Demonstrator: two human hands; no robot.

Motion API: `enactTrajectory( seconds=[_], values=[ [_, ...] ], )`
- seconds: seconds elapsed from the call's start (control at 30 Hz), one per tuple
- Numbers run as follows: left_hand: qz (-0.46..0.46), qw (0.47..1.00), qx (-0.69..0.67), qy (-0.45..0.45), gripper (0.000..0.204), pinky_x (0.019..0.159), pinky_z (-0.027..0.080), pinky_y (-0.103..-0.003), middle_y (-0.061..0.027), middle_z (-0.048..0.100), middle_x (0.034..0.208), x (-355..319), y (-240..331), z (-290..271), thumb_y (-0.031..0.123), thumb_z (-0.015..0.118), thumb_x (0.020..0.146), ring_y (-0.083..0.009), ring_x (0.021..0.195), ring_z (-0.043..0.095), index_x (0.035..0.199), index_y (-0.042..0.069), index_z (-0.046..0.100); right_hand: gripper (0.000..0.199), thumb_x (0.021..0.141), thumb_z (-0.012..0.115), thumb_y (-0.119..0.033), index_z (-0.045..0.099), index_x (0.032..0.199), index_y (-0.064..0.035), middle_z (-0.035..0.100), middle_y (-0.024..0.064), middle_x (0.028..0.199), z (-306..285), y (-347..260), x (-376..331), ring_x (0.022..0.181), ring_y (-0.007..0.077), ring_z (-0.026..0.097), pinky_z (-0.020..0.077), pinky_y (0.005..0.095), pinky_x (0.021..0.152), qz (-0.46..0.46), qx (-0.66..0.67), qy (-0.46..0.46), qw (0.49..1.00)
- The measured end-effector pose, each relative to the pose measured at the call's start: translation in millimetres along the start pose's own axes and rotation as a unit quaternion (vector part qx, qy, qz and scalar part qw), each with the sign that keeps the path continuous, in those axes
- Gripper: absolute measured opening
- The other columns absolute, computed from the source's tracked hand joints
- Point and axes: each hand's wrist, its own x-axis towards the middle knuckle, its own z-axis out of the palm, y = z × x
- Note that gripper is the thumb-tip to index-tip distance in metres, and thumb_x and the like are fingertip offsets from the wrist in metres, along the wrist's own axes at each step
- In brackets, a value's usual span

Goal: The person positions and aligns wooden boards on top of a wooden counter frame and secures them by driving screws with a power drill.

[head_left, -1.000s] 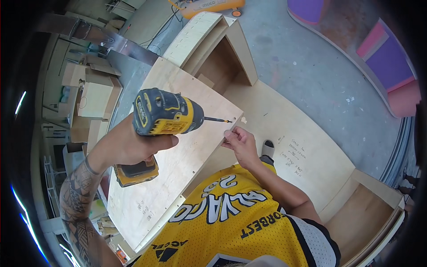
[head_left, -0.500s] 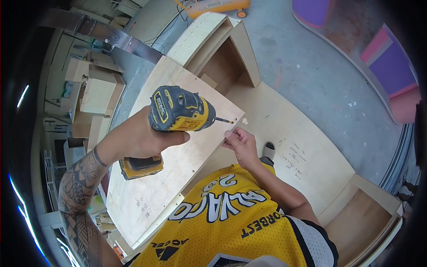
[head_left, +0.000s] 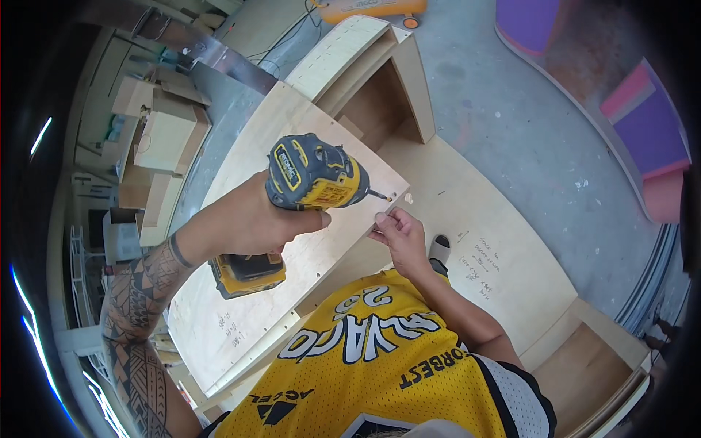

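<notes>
My left hand is wrapped round the grip of a yellow-and-black cordless drill driver, its battery hanging below. The driver's long bit points right, its tip at the near corner of a pale plywood panel. Whether a screw sits at the tip is too small to tell. Close to that corner, my right hand pinches the panel's edge, thumb on top and fingers curled; what lies under the fingers is hidden. Small dark holes or screw heads dot the panel along its edges.
Beyond the panel stands an open-fronted plywood box on a curved plywood base with pencil marks. Another open compartment is at lower right. Purple-and-pink curved pieces, an orange compressor and wooden cabinets stand around.
The driver's body has shifted slightly right against the panel, while its tip stays by the same corner. My right hand keeps its hold on the edge. The whole view has shifted a little.
</notes>
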Motion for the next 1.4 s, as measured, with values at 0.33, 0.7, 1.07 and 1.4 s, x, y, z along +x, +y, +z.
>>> enactTrajectory(
  seconds=[0.33,0.7,1.07,1.4],
  values=[
    [0.194,0.95,-0.211,0.127,0.048,0.093,0.059,-0.04,-0.0243,0.079,0.107,-5,-70,26,0.03,0.084,0.087,-0.0334,0.097,0.076,0.12,-0.004,0.074,0.055,0.113,0.043,-0.05,0.053,0.142,-0.0045,0.059,0.0125,0.141,-53,-16,50,0.133,0.0305,0.057,0.0441,0.0522,0.118,0.023,0.04,-0.013,0.999],
    [0.257,0.754,-0.412,0.442,0.04,0.088,0.058,-0.036,-0.011,0.078,0.106,18,-159,141,0.025,0.083,0.089,-0.0231,0.095,0.074,0.122,0.004,0.073,0.042,0.109,0.057,-0.041,0.063,0.114,0.0007,0.07,0.0192,0.108,43,-110,121,0.097,0.0364,0.066,0.0533,0.0528,0.086,-0.163,-0.139,0.07,0.974],
    [0.126,0.644,-0.466,0.593,0.035,0.08,0.059,-0.03,-0.0046,0.077,0.099,-64,-287,301,0.03,0.086,0.092,-0.0146,0.085,0.072,0.112,0.004,0.074,0.052,0.11,0.051,-0.047,0.054,0.134,-0.0011,0.064,0.017,0.13,-12,-88,221,0.121,0.0321,0.059,0.0467,0.0479,0.105,-0.154,-0.156,0.063,0.974],
    [0.018,0.545,-0.673,0.5,0.037,0.065,0.059,-0.027,-0.0019,0.071,0.089,-170,-371,404,0.021,0.085,0.092,-0.0093,0.067,0.069,0.119,0.005,0.066,0.066,0.111,0.047,-0.053,0.046,0.153,-0.0028,0.058,0.0151,0.151,-116,-152,298,0.142,0.0282,0.053,0.0407,0.0433,0.123,-0.139,-0.136,0.025,0.981]
  ],
)
